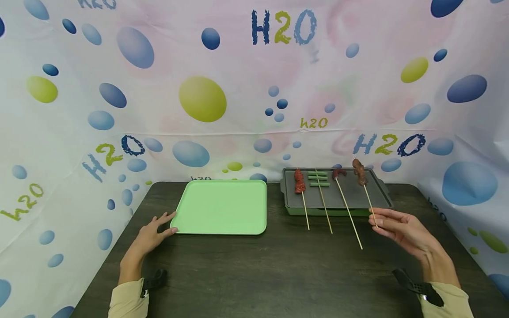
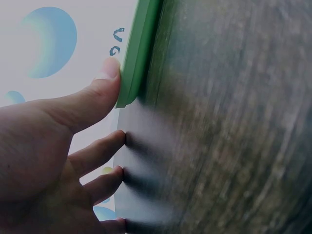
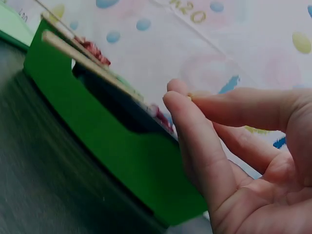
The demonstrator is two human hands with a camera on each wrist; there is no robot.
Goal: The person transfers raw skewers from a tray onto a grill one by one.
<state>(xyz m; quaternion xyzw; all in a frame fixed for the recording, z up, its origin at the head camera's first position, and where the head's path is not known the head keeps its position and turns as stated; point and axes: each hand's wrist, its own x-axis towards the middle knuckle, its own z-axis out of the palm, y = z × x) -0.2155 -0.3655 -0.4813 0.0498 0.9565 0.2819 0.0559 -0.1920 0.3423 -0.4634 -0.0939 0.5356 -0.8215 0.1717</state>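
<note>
My right hand (image 1: 405, 229) pinches the bare wooden end of a skewer with brown meat (image 1: 359, 172), between thumb and fingertips. The meat is at the right part of a grey grill plate (image 1: 338, 199) on a green base (image 3: 107, 136); whether it touches the plate I cannot tell. My left hand (image 1: 149, 236) is at the left side of a light green tray (image 1: 220, 207), fingers spread. In the left wrist view its thumb touches the tray's edge (image 2: 134, 63), and the other fingertips rest on the table.
On the grill plate lie a red meat skewer (image 1: 300, 182), a green vegetable skewer (image 1: 319, 179) and a dark red curled-piece skewer (image 1: 339, 173). Their sticks overhang the front edge. A dark wooden table (image 1: 254, 274) carries everything; a printed cloth (image 1: 246, 88) hangs behind.
</note>
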